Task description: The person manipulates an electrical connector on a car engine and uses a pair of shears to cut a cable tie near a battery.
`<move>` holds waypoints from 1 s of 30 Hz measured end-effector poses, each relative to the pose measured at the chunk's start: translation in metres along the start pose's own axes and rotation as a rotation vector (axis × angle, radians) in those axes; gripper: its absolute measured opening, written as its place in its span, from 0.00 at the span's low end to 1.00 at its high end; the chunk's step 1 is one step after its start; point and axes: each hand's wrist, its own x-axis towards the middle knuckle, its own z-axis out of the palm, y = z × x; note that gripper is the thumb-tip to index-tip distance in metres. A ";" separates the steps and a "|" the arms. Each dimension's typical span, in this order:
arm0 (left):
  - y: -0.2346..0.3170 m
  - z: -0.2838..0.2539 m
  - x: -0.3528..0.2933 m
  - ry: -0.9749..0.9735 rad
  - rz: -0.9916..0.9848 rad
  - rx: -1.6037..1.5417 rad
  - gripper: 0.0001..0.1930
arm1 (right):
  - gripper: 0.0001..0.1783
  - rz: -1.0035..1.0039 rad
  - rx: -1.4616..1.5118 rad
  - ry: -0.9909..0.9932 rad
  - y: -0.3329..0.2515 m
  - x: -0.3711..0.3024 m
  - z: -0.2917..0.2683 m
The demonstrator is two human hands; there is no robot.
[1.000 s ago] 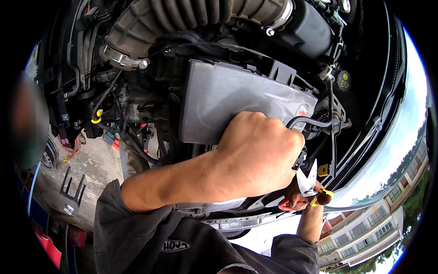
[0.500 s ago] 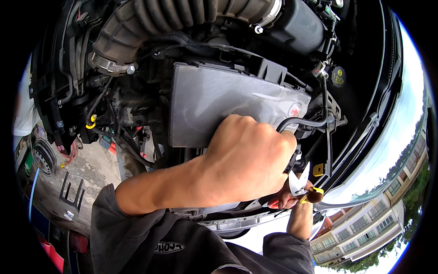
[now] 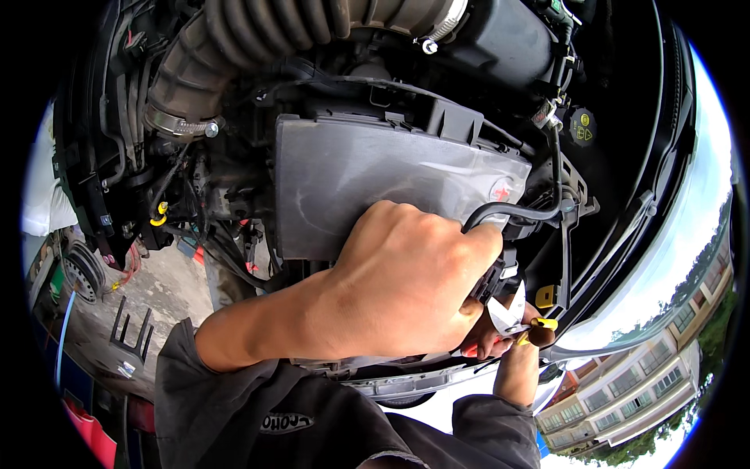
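My left hand is closed in a fist, back upward, at the near edge of a flat dark grey box cover. A thick black cable curves into that fist, and the grip itself is hidden under the knuckles. By the thumb sits a black plastic connector piece. Partly covered beyond it, my right hand holds scissors with red handles, their short silver blades spread in a V. A yellow part with a round brown end shows at that hand; its kind is unclear.
Above the cover arches a ribbed intake hose with metal clamps. A black reservoir cap and a metal bracket stand to the right. At lower left, a wheel rim and a black pronged part lie on concrete.
The engine parts and my left hand have shifted slightly left in the picture. More of the connector by my left thumb shows. Both hands keep their holds.
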 end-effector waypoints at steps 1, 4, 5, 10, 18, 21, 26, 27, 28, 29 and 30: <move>0.000 -0.003 0.000 -0.019 0.003 -0.053 0.19 | 0.59 0.032 -0.035 0.036 0.000 -0.004 0.001; 0.000 -0.011 -0.001 -0.086 0.034 -0.203 0.24 | 0.62 0.033 -0.131 0.094 -0.003 -0.007 0.005; -0.001 -0.013 -0.002 -0.105 0.061 -0.212 0.25 | 0.63 0.021 -0.145 0.103 -0.003 -0.005 0.006; -0.006 -0.016 0.001 -0.138 0.089 -0.283 0.23 | 0.63 0.049 -0.107 0.119 -0.012 0.002 0.019; -0.008 -0.015 0.001 -0.105 0.044 -0.422 0.21 | 0.62 0.028 -0.038 0.024 -0.011 0.008 0.016; -0.010 -0.015 0.000 -0.067 0.057 -0.512 0.20 | 0.62 0.012 -0.051 0.029 -0.013 0.010 0.019; -0.011 -0.015 0.000 -0.010 0.085 -0.564 0.20 | 0.62 0.017 -0.139 0.013 -0.009 0.002 0.012; -0.007 -0.019 0.001 -0.025 0.074 -0.549 0.20 | 0.63 0.012 -0.150 0.029 -0.007 0.001 0.013; -0.004 -0.022 0.002 -0.031 0.082 -0.528 0.20 | 0.63 0.005 -0.154 0.047 -0.007 0.000 0.014; -0.004 -0.022 0.002 -0.036 0.079 -0.532 0.20 | 0.63 -0.002 -0.161 0.065 -0.007 0.000 0.015; -0.005 -0.021 0.003 -0.041 0.076 -0.536 0.20 | 0.63 -0.009 -0.161 0.086 -0.008 0.002 0.017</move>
